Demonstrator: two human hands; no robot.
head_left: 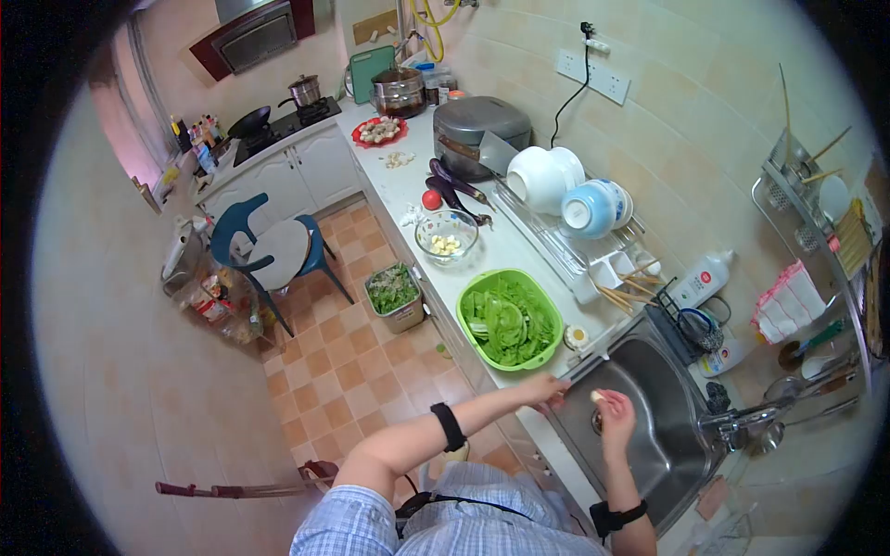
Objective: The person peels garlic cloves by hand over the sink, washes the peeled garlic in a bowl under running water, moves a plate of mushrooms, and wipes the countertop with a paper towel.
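Note:
My right hand is over the sink, its fingers pinched on a small pale piece that looks like a garlic clove. My left hand reaches to the sink's near-left rim, just left of the right hand. Its fingers are drawn together, and what they hold, if anything, is too small to tell. Close beyond the left hand stands a green basin full of lettuce leaves. Past it, a clear glass bowl contains several peeled pale cloves.
Eggplants and a tomato lie beyond the glass bowl. A red plate carries whitish bulbs. A dish rack with bowls is along the wall, and the faucet rises right of the sink. A bin with greens stands on the floor.

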